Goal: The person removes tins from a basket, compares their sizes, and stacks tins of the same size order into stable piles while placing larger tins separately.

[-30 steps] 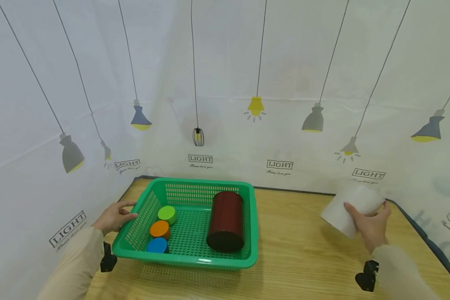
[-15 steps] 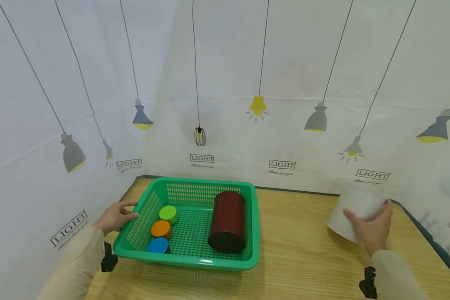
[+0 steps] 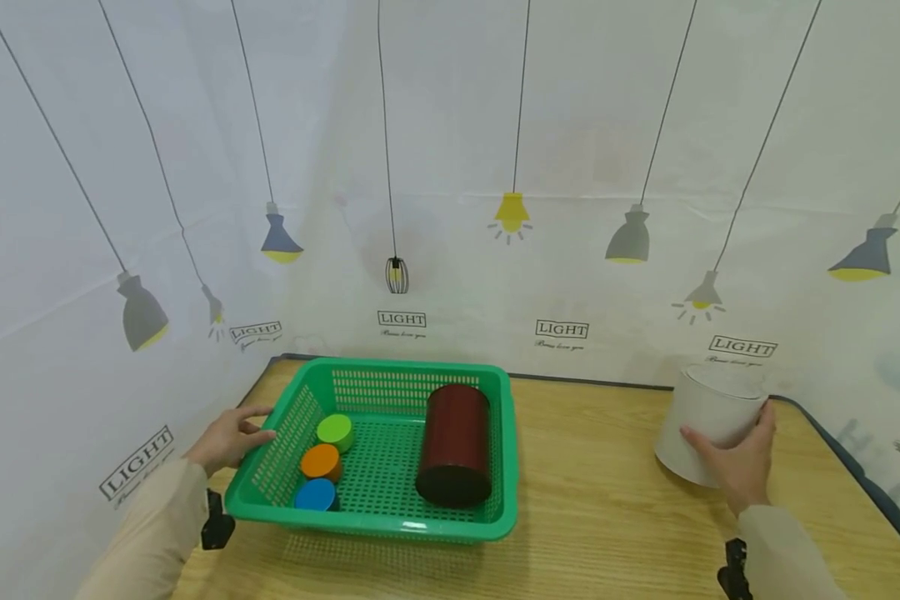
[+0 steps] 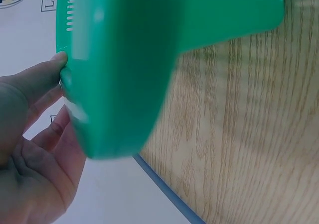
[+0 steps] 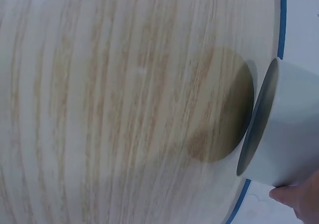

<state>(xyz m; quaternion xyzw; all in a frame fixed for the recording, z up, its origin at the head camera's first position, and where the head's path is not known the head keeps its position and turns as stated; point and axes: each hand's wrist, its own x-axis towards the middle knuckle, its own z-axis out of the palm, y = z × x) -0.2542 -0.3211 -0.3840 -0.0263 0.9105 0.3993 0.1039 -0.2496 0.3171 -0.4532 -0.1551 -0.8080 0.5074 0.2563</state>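
Note:
My left hand [image 3: 228, 437] pinches the left rim of a green plastic basket [image 3: 401, 523]. In the left wrist view the thumb [image 4: 59, 58] lies on one side of the basket's edge, with fingers behind it. Inside the basket, a dark red cylinder [image 3: 456, 442] lies at the right; green [image 3: 335, 432], orange [image 3: 322, 461] and blue [image 3: 317, 494] round blocks line the left side. At the table's far right, my right hand [image 3: 738, 467] grips a white cylinder [image 3: 701, 425], which stands nearly upright. The right wrist view shows its lower rim [image 5: 257, 117] slightly tilted, close to the tabletop.
The wooden table [image 3: 592, 475] carries the basket and ends at a dark edge [image 3: 585, 382] along the back. White curtain-like walls [image 3: 450, 125] printed with lamps rise behind and at both sides.
The white cylinder has gone from strongly tilted to nearly upright, turning and lowering slightly in my right hand. My left hand and the basket have stayed in place.

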